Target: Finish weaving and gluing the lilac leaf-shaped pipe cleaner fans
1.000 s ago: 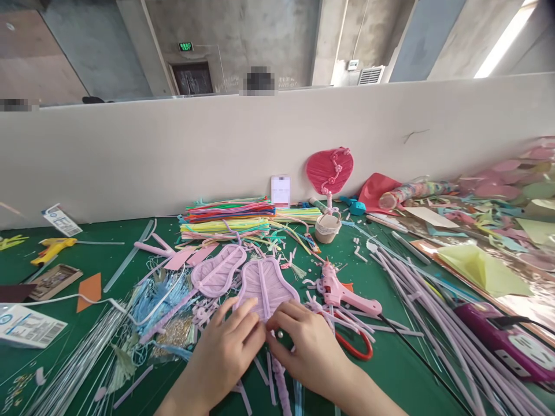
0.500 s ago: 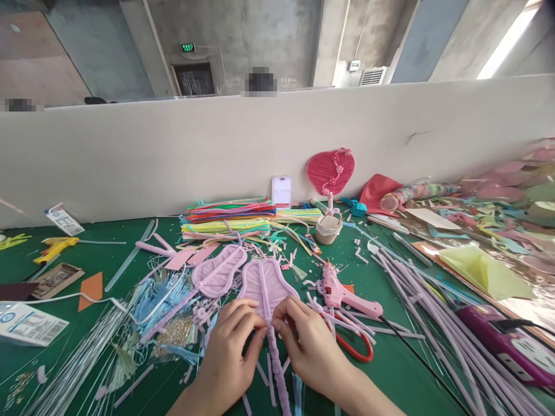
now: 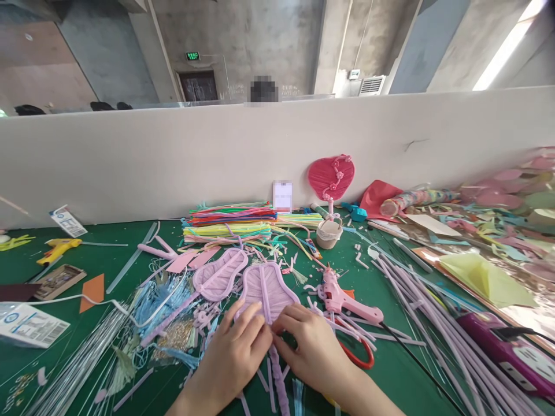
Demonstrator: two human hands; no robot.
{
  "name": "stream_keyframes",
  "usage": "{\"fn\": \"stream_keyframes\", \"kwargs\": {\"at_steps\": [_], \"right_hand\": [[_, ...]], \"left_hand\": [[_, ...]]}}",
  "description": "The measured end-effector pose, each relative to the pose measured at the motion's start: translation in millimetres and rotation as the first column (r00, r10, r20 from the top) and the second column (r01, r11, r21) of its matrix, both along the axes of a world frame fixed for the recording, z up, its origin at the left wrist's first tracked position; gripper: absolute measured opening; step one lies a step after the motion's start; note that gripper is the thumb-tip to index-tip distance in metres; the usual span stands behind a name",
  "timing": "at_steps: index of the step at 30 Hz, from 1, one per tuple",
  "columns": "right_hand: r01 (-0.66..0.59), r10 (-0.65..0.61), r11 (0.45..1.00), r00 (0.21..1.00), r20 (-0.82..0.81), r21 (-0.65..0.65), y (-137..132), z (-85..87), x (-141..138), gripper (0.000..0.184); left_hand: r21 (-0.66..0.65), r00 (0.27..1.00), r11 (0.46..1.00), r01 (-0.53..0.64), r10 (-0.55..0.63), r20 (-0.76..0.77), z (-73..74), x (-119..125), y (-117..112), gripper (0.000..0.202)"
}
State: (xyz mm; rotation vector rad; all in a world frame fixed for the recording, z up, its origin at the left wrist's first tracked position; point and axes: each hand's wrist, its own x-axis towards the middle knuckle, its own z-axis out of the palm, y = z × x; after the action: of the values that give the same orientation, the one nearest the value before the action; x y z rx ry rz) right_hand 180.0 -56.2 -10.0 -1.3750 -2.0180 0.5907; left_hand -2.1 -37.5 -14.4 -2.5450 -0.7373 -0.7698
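A lilac fan (image 3: 269,283) made of pipe cleaners lies in front of me, its wrapped handle (image 3: 280,381) pointing toward me. My left hand (image 3: 234,352) and my right hand (image 3: 310,341) meet where the fan's head joins its handle. The fingers of both are curled and pinched on that joint, and the exact grip point is partly covered by them. A second lilac fan (image 3: 220,274) lies just left of the first. Right of my right hand rests a pink glue gun (image 3: 347,297), with red-handled scissors (image 3: 362,355) partly under lilac scraps.
Bundles of coloured pipe cleaners (image 3: 229,222) lie at the back by the white partition (image 3: 173,162). A red fan (image 3: 331,176) stands in a small cup (image 3: 329,232). Metal wires (image 3: 82,358) and blue tassels (image 3: 160,300) lie left; lilac stems (image 3: 420,312) and a purple power strip (image 3: 507,346) lie right.
My hands have drawn closer together at the fan's joint, with the fingers now covering more of it. The view has tilted up slightly.
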Motion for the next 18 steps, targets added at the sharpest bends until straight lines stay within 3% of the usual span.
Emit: {"fn": "stream_keyframes", "kwargs": {"at_steps": [3,7,11,18], "right_hand": [[-0.034,0.032,0.998,0.998,0.061,0.044,-1.4,-2.9,0.4,0.013],[0.012,-0.013,0.999,0.999,-0.047,-0.034,-0.7,-0.1,1.5,0.011],[0.018,-0.037,0.994,0.983,-0.179,-0.108,0.2,5.5,2.2,0.011],[0.135,-0.202,0.975,0.878,-0.434,-0.179,-5.9,2.6,-13.5,0.023]], "left_hand": [[-0.050,1.000,0.999,0.007,-0.006,0.021,0.8,-2.0,1.4,0.022],[-0.249,0.987,0.968,-0.027,0.065,0.146,6.2,-5.3,2.1,0.017],[-0.355,0.981,0.935,0.015,0.055,0.187,10.2,-5.3,0.7,0.016],[-0.319,0.941,0.947,0.043,0.069,0.332,5.6,5.7,-8.9,0.017]]}}
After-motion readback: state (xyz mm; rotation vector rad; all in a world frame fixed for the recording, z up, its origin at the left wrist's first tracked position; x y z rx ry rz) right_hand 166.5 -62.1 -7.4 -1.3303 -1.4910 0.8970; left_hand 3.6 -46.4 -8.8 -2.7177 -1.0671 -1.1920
